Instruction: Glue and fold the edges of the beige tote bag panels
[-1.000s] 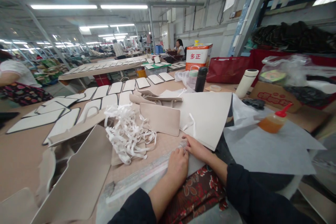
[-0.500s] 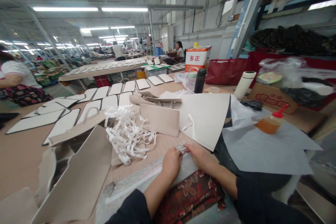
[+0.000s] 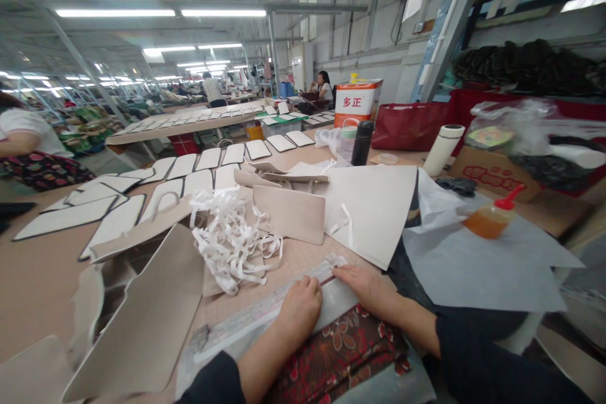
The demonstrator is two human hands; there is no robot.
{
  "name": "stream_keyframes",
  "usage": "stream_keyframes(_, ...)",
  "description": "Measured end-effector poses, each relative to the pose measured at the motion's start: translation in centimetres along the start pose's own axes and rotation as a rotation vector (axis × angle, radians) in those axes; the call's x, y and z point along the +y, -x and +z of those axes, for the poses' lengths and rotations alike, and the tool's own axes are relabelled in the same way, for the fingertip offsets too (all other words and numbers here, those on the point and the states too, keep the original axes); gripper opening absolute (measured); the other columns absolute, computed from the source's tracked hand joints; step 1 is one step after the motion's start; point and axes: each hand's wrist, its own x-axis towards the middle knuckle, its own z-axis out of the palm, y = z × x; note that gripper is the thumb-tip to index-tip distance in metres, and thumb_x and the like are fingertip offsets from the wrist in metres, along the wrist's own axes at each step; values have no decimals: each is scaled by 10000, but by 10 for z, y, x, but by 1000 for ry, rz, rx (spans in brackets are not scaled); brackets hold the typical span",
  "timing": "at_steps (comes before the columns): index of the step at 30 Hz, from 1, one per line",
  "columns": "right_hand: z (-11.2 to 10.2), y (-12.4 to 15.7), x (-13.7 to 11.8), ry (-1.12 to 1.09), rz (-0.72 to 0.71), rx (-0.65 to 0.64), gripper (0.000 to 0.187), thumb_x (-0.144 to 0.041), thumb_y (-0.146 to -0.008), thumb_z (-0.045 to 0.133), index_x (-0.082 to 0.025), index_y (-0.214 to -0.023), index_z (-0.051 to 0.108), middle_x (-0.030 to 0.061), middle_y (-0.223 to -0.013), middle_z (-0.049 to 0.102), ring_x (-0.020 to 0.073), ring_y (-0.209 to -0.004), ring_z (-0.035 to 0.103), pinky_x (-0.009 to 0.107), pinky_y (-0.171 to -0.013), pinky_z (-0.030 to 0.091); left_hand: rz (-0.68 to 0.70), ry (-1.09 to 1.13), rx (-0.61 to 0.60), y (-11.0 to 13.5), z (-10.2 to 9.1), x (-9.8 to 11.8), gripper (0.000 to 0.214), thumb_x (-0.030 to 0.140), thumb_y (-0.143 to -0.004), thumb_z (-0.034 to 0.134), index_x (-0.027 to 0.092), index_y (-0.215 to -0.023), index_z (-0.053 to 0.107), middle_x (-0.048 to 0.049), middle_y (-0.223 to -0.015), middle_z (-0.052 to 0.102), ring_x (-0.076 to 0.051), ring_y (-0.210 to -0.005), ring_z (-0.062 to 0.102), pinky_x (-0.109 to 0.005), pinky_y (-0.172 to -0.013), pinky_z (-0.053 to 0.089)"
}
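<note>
My left hand [image 3: 299,306] rests with curled fingers on a long white strip [image 3: 258,315], which lies on a grey sheet [image 3: 338,300] in front of me. What its fingertips pinch is partly hidden. Near the strip's far end, my right hand [image 3: 364,285] lies palm down with fingers stretched out, their tips touching the strip. Below both hands is dark red flowered fabric [image 3: 341,347] in my lap area. Just beyond my left hand lies a tangled heap of white tape [image 3: 231,240], beside beige bag panels [image 3: 288,211] and a large cream sheet [image 3: 374,202].
Rows of dark-edged white panels [image 3: 113,221] cover the table's left side. A black bottle [image 3: 362,142], a white flask [image 3: 444,150] and a red-capped squeeze bottle [image 3: 492,214] stand to the right. A red-and-white can [image 3: 357,103] is behind. A person [image 3: 28,139] stands at far left.
My left hand has slid along the strip toward the lower left, away from my right hand. My right hand stays near the strip's far end, its fingers now flatter.
</note>
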Motion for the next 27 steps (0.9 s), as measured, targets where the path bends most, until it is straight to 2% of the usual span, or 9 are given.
stream_keyframes(6, -2, 2, -2, -38, 66, -21, 538, -15, -754, 323, -137, -1253, 481, 133, -1234, 546, 192, -1149, 487, 363, -965, 410, -41, 33, 40, 51, 2, -23, 175, 155, -887, 411, 142, -999, 545, -61, -926, 564, -184, -840, 493, -307, -723, 443)
stream_keyframes(10, -2, 4, -2, -74, 98, -19, 550, -21, -744, 334, -158, -1254, 488, 115, -1242, 543, 196, -1153, 486, 365, -969, 403, -78, 51, 18, 89, 2, -38, 153, 140, -861, 462, 164, -982, 552, -45, -936, 569, -178, -844, 488, -288, -729, 428)
stream_keyframes(17, 2, 4, -3, -79, 96, 12, 543, -8, -749, 306, -157, -1227, 517, 101, -1230, 556, 184, -1146, 495, 360, -976, 404, -134, 61, 10, 162, 3, -64, 287, 99, -831, 468, 198, -1095, 520, -33, -997, 578, -170, -892, 486, -273, -794, 417)
stream_keyframes(23, 6, 7, -1, -65, 109, 4, 534, -36, -759, 316, -194, -1227, 518, 80, -1231, 558, 205, -1138, 504, 384, -952, 424, -126, -33, 100, 212, 15, -86, 271, 97, -838, 441, 192, -1068, 548, -47, -962, 604, -192, -873, 503, -350, -827, 410)
stream_keyframes(27, 3, 4, 0, -19, 79, -29, 547, -32, -744, 342, -217, -1232, 506, 84, -1231, 555, 214, -1128, 508, 406, -949, 412, -143, -40, 128, 230, 9, -88, 220, 154, -876, 413, 208, -1021, 568, -20, -912, 620, -174, -888, 513, -392, -938, 348)
